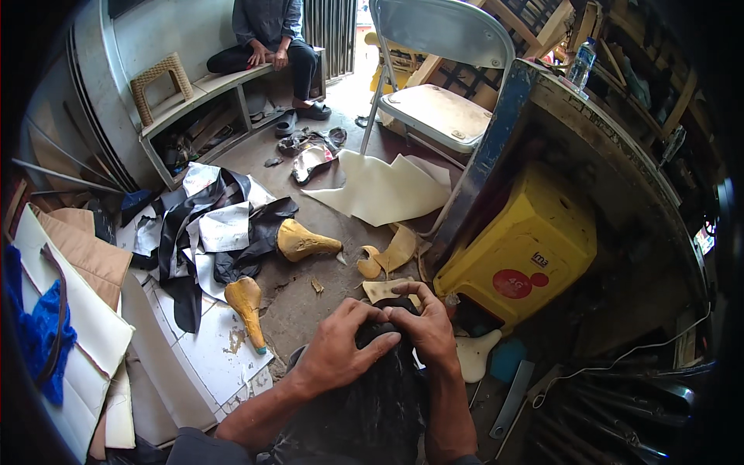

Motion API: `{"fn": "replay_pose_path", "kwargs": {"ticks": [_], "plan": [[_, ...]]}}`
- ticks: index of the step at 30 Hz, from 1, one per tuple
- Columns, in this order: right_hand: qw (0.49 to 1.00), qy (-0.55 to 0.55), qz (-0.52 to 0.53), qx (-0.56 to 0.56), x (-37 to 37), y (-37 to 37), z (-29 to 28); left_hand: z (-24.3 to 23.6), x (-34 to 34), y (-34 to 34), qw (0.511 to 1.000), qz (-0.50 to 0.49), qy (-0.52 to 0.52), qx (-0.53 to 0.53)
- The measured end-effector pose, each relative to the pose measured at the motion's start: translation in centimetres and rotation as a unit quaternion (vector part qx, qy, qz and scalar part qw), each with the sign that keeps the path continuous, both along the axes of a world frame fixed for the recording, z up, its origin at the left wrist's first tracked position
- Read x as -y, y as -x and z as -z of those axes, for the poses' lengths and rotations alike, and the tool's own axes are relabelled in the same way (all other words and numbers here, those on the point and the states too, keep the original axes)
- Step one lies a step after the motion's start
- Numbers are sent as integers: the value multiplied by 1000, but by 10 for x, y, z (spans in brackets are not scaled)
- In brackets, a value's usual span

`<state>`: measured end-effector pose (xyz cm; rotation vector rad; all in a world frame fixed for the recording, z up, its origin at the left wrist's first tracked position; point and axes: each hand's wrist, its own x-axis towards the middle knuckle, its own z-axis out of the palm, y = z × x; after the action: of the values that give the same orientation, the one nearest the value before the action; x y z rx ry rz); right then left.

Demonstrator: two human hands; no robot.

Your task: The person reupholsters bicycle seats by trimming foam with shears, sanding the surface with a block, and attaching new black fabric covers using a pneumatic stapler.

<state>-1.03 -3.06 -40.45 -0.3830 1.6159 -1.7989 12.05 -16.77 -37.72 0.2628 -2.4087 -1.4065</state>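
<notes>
Both hands meet low in the middle of the head view, over my lap. My left hand (pixel 345 341) pinches a dark, soft, black piece of material (pixel 370 333), its thumb pointing right. From the other side, my right hand (pixel 426 325) grips the same material, thumb and fingertips close to those of the left. The fingers hide much of its shape. Black, dusty, wrinkled cloth (pixel 353 411) lies below them; I cannot tell whether it belongs to the held piece. Just beyond the hands are a pale foam piece (pixel 380 290) and curved tan offcuts (pixel 397 248).
Two yellow saddle-shaped foam pieces (pixel 308 241) (pixel 246 304) lie on the floor beside black and silver scraps (pixel 225 229). A yellow plastic stool (pixel 527 240) lies at right, near a metal strip (pixel 511 399). Ahead are a folding chair (pixel 434 108) and a seated person (pixel 267 39).
</notes>
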Motion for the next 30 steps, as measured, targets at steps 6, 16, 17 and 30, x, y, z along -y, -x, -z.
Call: {"fn": "replay_pose_path", "kwargs": {"ticks": [6, 16, 17, 30], "plan": [[989, -82, -17, -119, -9, -3, 8, 8, 0, -1, 996, 19, -4, 91], [913, -175, 98, -356, -43, -36, -24, 34, 10, -11, 940, 53, -213, 261], [892, -206, 72, -397, -50, -45, -32, 36, 10, -14, 919, 61, -268, 282], [775, 18, 209, -596, -35, -103, -65, -101, -4, -48, 995, 66, -63, 46]]}}
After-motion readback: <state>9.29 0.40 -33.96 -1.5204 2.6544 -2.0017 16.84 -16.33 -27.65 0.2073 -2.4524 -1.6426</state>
